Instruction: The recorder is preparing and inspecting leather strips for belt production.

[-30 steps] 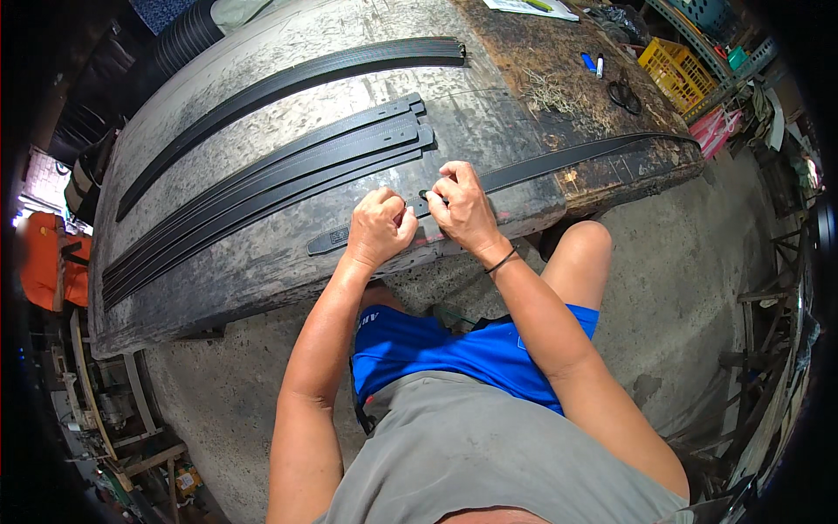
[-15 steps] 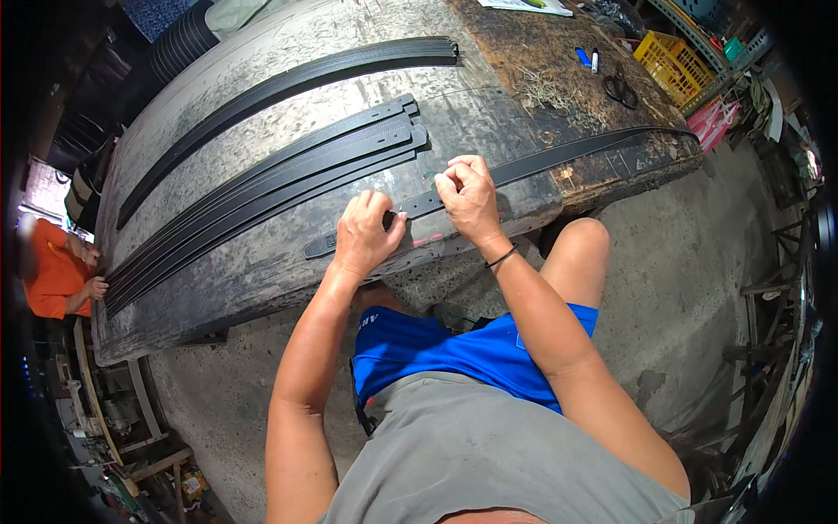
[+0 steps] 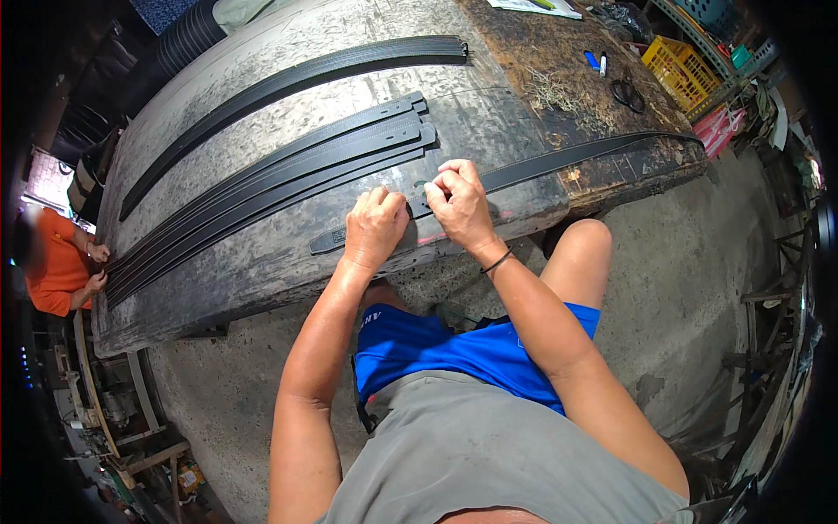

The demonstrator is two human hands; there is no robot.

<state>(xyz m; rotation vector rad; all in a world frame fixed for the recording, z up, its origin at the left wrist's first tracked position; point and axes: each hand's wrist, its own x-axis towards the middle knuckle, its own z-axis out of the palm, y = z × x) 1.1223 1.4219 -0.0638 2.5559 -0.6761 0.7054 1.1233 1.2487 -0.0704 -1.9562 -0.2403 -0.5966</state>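
A long black belt strap lies along the near edge of the table, its tapered end to the left. My left hand is closed over the strap near that end, its knuckles up and the thumb mostly hidden. Just to the right, my right hand pinches with thumb and forefinger at the strap. A small dark bit shows by those fingertips, too small to name. Beyond my hands lies a fanned group of black belt straps, and farther off a tight bundle of similar straps.
The worn table has a brown board at its right. On it are scissors, a marker and fibre scraps. A yellow crate stands beyond. At the far left, a person in orange handles the straps' other ends.
My left hand has turned and closed more, hiding its thumb. My right hand has shifted slightly left and down, closer to it. The other person's upper hand has moved a little.
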